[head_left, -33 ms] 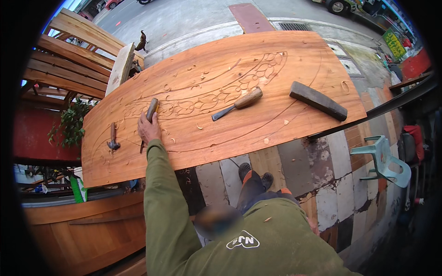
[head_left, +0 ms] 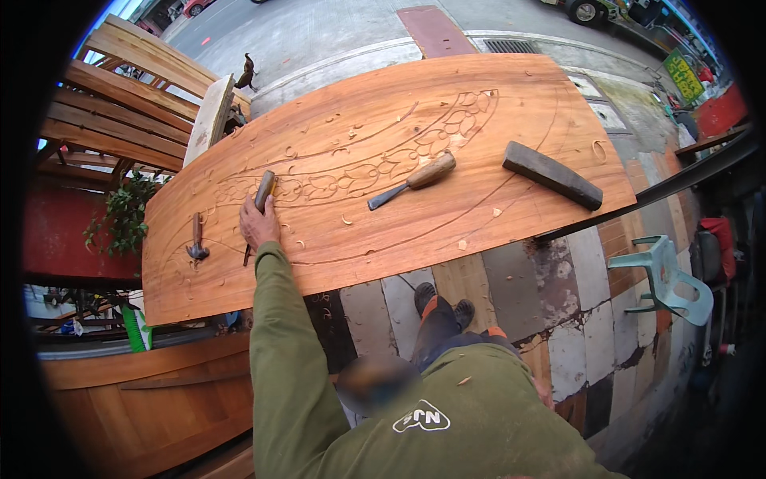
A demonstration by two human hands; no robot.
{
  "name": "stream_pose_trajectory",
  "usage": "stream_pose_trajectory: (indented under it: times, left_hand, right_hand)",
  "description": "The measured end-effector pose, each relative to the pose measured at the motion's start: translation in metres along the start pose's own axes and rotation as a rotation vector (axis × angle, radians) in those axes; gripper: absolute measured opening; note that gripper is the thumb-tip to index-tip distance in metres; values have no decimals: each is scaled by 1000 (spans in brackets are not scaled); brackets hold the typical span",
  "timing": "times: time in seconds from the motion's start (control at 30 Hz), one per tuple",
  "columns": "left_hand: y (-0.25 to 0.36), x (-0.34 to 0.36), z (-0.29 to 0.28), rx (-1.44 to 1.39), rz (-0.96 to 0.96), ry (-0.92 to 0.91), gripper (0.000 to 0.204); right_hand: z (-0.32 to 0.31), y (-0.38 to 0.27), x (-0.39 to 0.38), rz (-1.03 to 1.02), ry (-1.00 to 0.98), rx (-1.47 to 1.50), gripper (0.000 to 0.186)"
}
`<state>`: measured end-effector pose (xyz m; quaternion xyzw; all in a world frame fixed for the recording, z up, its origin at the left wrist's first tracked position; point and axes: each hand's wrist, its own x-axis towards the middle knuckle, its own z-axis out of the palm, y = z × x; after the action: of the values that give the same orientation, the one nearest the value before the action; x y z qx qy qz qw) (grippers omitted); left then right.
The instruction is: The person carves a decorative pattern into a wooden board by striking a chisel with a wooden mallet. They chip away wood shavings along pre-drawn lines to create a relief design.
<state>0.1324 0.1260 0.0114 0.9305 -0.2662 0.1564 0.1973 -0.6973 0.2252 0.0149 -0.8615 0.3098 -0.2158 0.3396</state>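
A large carved wooden panel (head_left: pixel 415 231) lies before me, with a leaf-and-scroll band and curved grooves cut into it. On its left part, my left hand (head_left: pixel 259 223) is closed around a wood-handled chisel (head_left: pixel 264 191); the handle sticks out past the fingers and a thin dark blade shows below the hand. A small yellow piece shows beside the handle. To the left lies a small hammer (head_left: pixel 197 239). A broader chisel (head_left: pixel 413 182) rests mid-panel, and a thick dark wooden block (head_left: pixel 552 176) lies on the right. Only a sliver of my right hand (head_left: pixel 542 393) shows beside my body, its fingers hidden.
Curled shavings lie scattered over the panel. Stacked timber (head_left: pixel 128 100) and a leafy plant (head_left: pixel 128 209) stand at the left. A pale green plastic stool (head_left: pixel 666 279) is on the tiled floor (head_left: pixel 570 339) at the right. Beyond the panel, a dark bird (head_left: pixel 246 73) stands near the road.
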Motion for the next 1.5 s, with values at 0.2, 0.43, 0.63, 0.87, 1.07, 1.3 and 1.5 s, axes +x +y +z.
stream_pose_trajectory:
  times: [0.2,0.43,0.63,0.87,1.07,1.3,1.5]
  left_hand:
    - [-3,-1,-2,-9,1,4,70]
    - [-1,-1,0,-7,8,-9,69]
    - [-5,1,1,-18,13,-17,70]
    - [-8,1,2,-28,24,2,68]
    - [-4,2,-3,-56,21,-29,71]
    - [-4,1,0,-59,30,-12,70]
    - [-12,4,9,-5,62,38,67]
  right_hand:
    - [10,-4,-4,14,28,-3,46]
    - [12,-12,-8,34,53,-16,46]
    - [20,-17,-18,46,76,-26,46]
    - [28,-21,-24,57,107,-26,45]
    - [31,-22,-29,67,127,-29,45]
    - [33,-25,-35,82,136,-37,45]
    - [35,-25,-37,82,139,-31,45]
